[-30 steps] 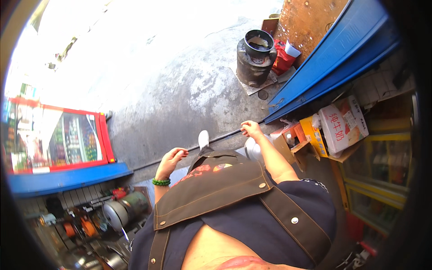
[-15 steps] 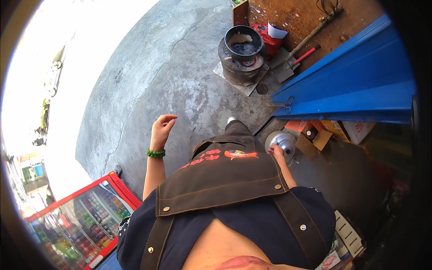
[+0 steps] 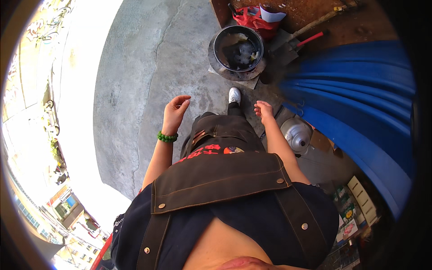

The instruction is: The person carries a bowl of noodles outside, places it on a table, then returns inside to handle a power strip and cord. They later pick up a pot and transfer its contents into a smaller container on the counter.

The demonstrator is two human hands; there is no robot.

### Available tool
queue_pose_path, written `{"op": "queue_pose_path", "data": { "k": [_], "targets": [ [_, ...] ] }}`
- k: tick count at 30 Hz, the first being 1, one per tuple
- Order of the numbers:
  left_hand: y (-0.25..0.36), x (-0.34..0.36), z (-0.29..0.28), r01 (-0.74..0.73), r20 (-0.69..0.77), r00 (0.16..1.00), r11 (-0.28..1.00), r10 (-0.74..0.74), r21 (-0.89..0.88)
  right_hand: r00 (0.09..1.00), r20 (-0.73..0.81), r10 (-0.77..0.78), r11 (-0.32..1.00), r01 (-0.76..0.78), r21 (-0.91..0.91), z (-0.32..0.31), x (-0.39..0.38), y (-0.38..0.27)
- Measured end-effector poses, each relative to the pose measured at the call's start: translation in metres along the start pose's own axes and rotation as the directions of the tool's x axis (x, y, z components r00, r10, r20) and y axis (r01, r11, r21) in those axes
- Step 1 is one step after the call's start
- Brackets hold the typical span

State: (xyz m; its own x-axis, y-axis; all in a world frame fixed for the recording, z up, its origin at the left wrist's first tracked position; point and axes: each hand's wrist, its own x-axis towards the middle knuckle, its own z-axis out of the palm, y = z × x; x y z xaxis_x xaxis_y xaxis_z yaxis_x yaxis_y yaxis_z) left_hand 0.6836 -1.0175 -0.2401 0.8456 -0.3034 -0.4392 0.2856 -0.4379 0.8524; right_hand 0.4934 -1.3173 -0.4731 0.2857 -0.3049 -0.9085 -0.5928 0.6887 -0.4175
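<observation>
My left hand [image 3: 175, 112], with a green bead bracelet at the wrist, is open and empty, fingers loosely bent, out over the concrete floor [image 3: 126, 90]. My right hand [image 3: 263, 110] is open, fingers half-curled and nothing visible in them, above and left of a silver kettle [image 3: 300, 139]. Beyond both hands, a black round pot [image 3: 238, 58] with dark liquid and pale bits sits on a cylindrical stove [image 3: 218, 67]. My white shoe [image 3: 234, 95] is on the floor just short of the stove.
A blue corrugated metal panel [image 3: 364, 103] fills the right side. Behind the stove lie a red bag [image 3: 254, 20], a shovel [image 3: 288, 49] and a brown board [image 3: 337, 27]. A bright street with bicycles [image 3: 50, 108] is at left, and assorted goods [image 3: 348, 211] are at lower right.
My view has turned and moved closer to the stove. The red drinks fridge has mostly left view. My right hand has swung forward from beside the kettle.
</observation>
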Motion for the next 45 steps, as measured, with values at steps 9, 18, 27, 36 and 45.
{"op": "queue_pose_path", "data": {
  "k": [9, 18, 27, 36, 45],
  "targets": [
    [-0.024, 0.167, 0.009, 0.047, 0.315, 0.943, 0.981, -0.106, 0.189, 0.985, -0.175, -0.016, 0.969, 0.058, 0.238, 0.108, 0.042, -0.075],
    [-0.038, 0.250, -0.001, -0.009, 0.432, 0.896, 0.967, -0.105, 0.253, 0.860, -0.470, -0.202, 0.947, 0.293, 0.130, 0.153, 0.054, -0.080],
    [-0.060, 0.279, -0.005, 0.050, 0.352, 0.933, 0.995, -0.076, 0.083, 0.577, -0.733, -0.360, 0.864, 0.502, -0.030, 0.126, 0.039, -0.079],
    [-0.092, 0.362, 0.071, 0.072, 0.360, 0.927, 0.992, -0.107, 0.108, 0.668, -0.614, -0.421, 0.883, 0.456, -0.110, 0.122, 0.096, -0.108],
    [-0.093, 0.379, 0.089, 0.025, 0.285, 0.954, 0.971, -0.094, 0.237, 0.700, -0.571, -0.428, 0.894, 0.422, -0.153, 0.116, 0.103, -0.117]
  ]
}}
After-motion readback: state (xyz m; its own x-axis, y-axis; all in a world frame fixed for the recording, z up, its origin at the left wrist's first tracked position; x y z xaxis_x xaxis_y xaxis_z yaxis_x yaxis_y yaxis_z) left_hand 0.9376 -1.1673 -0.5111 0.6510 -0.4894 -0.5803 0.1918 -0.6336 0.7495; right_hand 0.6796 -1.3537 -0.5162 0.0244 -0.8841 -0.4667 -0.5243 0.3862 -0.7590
